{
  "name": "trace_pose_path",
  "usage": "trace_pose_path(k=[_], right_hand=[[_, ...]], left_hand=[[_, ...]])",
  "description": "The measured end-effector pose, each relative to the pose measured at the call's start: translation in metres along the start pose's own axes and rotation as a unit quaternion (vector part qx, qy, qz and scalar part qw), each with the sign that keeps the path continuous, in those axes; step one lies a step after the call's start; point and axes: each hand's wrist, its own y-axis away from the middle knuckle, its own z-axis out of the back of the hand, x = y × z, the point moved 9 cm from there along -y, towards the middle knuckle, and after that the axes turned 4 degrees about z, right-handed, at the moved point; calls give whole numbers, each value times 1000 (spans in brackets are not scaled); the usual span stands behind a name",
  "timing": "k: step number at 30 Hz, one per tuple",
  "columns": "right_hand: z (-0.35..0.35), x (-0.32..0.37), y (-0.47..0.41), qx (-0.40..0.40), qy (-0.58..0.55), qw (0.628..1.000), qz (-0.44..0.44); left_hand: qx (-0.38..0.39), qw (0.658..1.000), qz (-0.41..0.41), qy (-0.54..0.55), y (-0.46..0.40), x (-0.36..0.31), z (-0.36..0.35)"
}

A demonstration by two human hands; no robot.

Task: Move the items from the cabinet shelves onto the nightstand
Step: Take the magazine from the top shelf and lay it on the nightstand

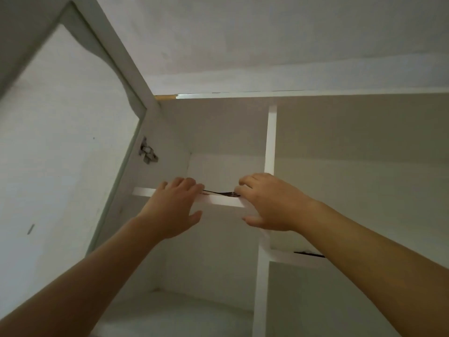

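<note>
The left hand (173,210) is reaching up over the front edge of the upper shelf (220,201), fingers laid together on top and thumb hanging open beneath the board. The right hand (269,203) is doing the same just beside the white divider (270,139), thumb spread below. Whether either hand is actually gripping anything, I cannot tell, since the fingertips are hidden behind the shelf lip.

Between the two hands a thin dark item (220,192) is lying flat on that shelf, only its edge showing as a wavy line. From that sagging outline I am guessing it is something light and limp, cloth or a flexible sheet, not rigid or fragile. It would probably droop if lifted by one corner, so taking it at both ends, or sliding it forward and gathering it, looks sensible.

Another dark sliver (308,254) is sitting on the lower shelf (284,257) in the right compartment, partly hidden behind the right forearm. The open door (60,142) is standing at the left.
</note>
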Motion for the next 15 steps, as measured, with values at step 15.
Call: trace_pose_path(k=[15], right_hand=[[-42, -28, -28, -132, -13, 990, 50]], left_hand=[[17, 995, 35, -92, -11, -14, 1]])
